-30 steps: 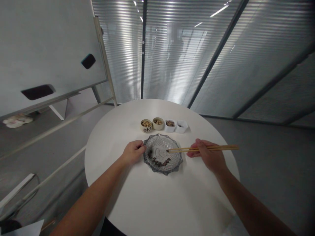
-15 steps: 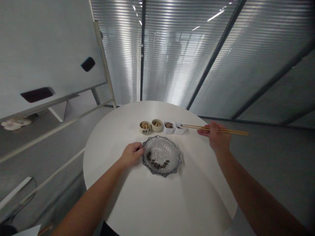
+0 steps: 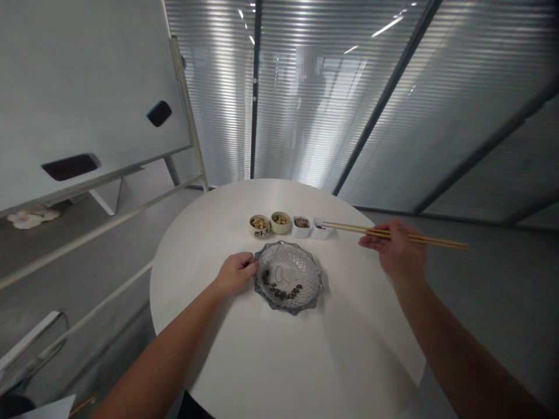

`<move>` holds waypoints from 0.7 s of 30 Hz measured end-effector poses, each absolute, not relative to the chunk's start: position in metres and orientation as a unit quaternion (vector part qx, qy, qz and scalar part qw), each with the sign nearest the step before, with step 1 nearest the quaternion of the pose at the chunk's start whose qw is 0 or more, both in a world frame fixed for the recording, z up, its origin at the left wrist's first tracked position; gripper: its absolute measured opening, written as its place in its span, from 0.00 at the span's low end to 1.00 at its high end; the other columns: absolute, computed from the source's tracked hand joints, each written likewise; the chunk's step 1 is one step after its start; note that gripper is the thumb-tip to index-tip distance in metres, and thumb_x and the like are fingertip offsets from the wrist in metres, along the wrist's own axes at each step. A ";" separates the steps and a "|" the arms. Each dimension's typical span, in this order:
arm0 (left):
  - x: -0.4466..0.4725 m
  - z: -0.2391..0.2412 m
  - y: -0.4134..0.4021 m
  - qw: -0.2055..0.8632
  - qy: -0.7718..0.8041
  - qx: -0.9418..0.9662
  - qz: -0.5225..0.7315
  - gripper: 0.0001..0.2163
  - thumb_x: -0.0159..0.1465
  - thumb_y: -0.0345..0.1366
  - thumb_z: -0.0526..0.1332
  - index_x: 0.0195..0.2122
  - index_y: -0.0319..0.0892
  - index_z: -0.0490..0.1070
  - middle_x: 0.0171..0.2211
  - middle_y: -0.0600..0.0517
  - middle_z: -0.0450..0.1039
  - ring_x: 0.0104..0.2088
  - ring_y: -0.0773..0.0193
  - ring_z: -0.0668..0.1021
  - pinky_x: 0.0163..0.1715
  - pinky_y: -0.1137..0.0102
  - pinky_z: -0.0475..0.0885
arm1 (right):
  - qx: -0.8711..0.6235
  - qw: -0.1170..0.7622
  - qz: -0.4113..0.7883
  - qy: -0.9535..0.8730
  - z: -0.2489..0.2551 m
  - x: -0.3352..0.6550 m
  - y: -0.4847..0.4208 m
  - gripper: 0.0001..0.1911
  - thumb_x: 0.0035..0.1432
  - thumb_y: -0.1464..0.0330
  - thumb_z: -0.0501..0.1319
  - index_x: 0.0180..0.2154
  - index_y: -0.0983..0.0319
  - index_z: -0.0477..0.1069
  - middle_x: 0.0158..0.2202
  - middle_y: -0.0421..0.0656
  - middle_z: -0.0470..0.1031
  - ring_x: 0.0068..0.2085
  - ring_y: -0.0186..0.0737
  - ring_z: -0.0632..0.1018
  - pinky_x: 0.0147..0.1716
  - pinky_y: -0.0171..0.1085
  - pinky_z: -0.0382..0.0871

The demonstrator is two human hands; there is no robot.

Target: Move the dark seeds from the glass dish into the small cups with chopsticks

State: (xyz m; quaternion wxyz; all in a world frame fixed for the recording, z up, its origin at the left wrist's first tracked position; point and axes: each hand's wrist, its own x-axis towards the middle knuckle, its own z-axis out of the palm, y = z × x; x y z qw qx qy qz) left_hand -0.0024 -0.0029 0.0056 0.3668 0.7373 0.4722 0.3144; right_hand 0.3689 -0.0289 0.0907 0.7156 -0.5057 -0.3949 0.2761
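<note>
A scalloped glass plate [image 3: 305, 290] lies near the middle of the round white table [image 3: 279, 361], with several dark seeds in a curved row along its near side. My left hand [image 3: 236, 272] is closed on the plate's left rim. My right hand [image 3: 395, 253] grips a pair of wooden chopsticks [image 3: 393, 235], held level, their tips over the rightmost small white dish [image 3: 322, 228]. Behind the plate stands a row of small dishes: two round cups [image 3: 259, 226] holding pale nuts, then a white dish [image 3: 301, 226] of dark bits.
A whiteboard on a metal stand [image 3: 187, 110] rises at the left, beside the table. Glass walls with blinds close off the back, and a person's blurred figure [image 3: 305, 99] stands behind them. Grey floor surrounds the table.
My right hand carried the chopsticks from the glass plate up and right to the rightmost white dish, then drew slightly back to the right. My left hand stayed on the plate's rim.
</note>
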 end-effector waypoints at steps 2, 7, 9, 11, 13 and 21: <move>-0.002 0.004 -0.002 0.365 0.473 0.738 0.314 0.13 0.60 0.42 0.55 0.21 0.42 0.59 0.20 0.57 0.55 0.24 0.68 0.62 0.25 0.72 0.55 | -0.510 0.678 0.322 -0.420 0.094 0.357 -0.049 0.22 0.56 0.50 0.65 0.26 0.63 0.74 0.19 0.42 0.76 0.18 0.41 0.79 0.19 0.39 0.78; -0.002 0.004 -0.002 0.364 0.474 0.739 0.311 0.13 0.60 0.41 0.55 0.22 0.42 0.60 0.21 0.57 0.56 0.25 0.68 0.63 0.25 0.72 0.55 | -0.565 0.533 0.396 -0.491 0.091 0.331 -0.090 0.24 0.57 0.49 0.64 0.27 0.64 0.76 0.19 0.46 0.77 0.19 0.43 0.80 0.19 0.38 0.78; -0.002 0.005 -0.003 0.367 0.475 0.737 0.312 0.13 0.61 0.41 0.55 0.22 0.42 0.60 0.21 0.57 0.56 0.25 0.68 0.63 0.25 0.72 0.55 | -0.579 0.498 0.408 -0.500 0.088 0.327 -0.094 0.25 0.57 0.47 0.64 0.27 0.64 0.76 0.19 0.47 0.78 0.20 0.43 0.80 0.20 0.37 0.77; -0.002 0.007 -0.004 0.370 0.475 0.734 0.313 0.13 0.61 0.41 0.55 0.22 0.42 0.60 0.21 0.57 0.56 0.25 0.68 0.63 0.25 0.72 0.55 | -0.586 0.483 0.421 -0.496 0.086 0.325 -0.092 0.26 0.56 0.47 0.64 0.27 0.64 0.75 0.19 0.47 0.77 0.19 0.42 0.79 0.20 0.36 0.77; -0.002 0.008 -0.004 0.372 0.475 0.733 0.314 0.13 0.60 0.42 0.56 0.22 0.42 0.60 0.21 0.57 0.56 0.25 0.68 0.63 0.25 0.72 0.55 | -0.586 0.475 0.439 -0.488 0.084 0.325 -0.089 0.25 0.56 0.47 0.64 0.27 0.64 0.75 0.18 0.46 0.77 0.18 0.41 0.79 0.19 0.35 0.76; -0.001 0.006 -0.004 0.369 0.478 0.729 0.321 0.13 0.60 0.41 0.56 0.21 0.42 0.60 0.21 0.57 0.57 0.25 0.68 0.62 0.25 0.72 0.55 | -0.594 0.463 0.451 -0.479 0.079 0.320 -0.087 0.26 0.53 0.45 0.65 0.26 0.63 0.74 0.17 0.45 0.77 0.17 0.41 0.79 0.18 0.35 0.76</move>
